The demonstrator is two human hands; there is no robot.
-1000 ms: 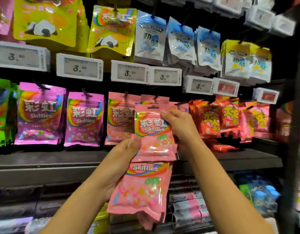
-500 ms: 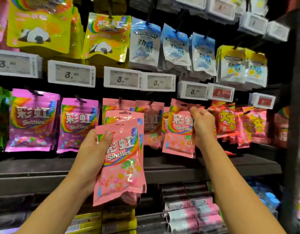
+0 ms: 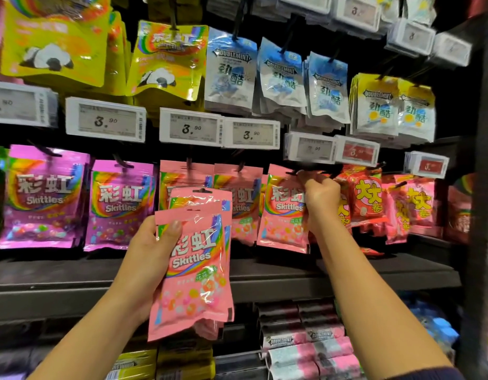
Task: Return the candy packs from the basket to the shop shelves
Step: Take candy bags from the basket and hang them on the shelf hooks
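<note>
Right hand is up at the peg, fingers curled on the top corner of a pink Skittles pack that hangs with the other pink ones in the middle row. Left hand waits lower down, clamped on a small stack of pink packs, thumb across the front, at least two of them fanned one behind the other. The job at the peg looks like threading the hang hole; the way to do it well is to keep the pack square to the hook, slide it fully back against its neighbours, and let go only once it hangs on its own weight. The spare stack should stay clear of the row so it doesn't knock the hanging packs. Whether the hole is already over the peg I cannot tell: the fingers and some blur cover that spot. The exact count in the left hand is hidden too, since the packs overlap. No basket in view at all. The price tag just above the right hand is smeared, and the right edge of the shelves falls into darkness.
</note>
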